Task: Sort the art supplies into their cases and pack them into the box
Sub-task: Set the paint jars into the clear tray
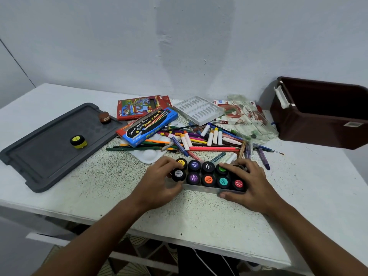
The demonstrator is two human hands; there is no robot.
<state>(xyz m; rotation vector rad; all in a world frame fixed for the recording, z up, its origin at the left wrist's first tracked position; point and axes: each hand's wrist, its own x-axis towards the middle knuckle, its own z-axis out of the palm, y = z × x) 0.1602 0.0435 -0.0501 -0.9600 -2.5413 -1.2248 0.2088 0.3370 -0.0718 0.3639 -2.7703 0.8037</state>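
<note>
White and speckled with green toward its middle, the table [111, 188] runs from the near edge to a pale wall, and everything in play sits on it. Nearest, both hands bracket a clear paint case [207, 188] whose long axis lies left to right, tilted slightly so its right end sits nearer. The left hand [157, 182] is curled at the case's left end, fingers around the white-labelled pot [178, 174], seemingly seating it in the near row. The right hand [249, 181] clamps the right end, thumb pressed on the near wall and fingers bent over the far corner, where they hide a pot; whether that slot is filled cannot be told. Ten slots in two rows look occupied or nearly so. Beyond the case lies the loose heap of crayons, pencils and brushes [205, 140], mostly lying left to right, on a white palette [149, 155]. To the far left, on the grey lid [49, 156], stand two stray pots: the yellow pot [78, 141] and, farther back, the brown pot [105, 117]. Both lie well apart from the case on the left hand's side, so that hand is the likelier to fetch them. Farther still are the blue watercolour box [147, 126], a red crayon box [137, 107], a white moulded tray [199, 110] and a clear pouch [249, 118]. The dark brown box [322, 116] waits at the far right, open, nearer the right hand.
</note>
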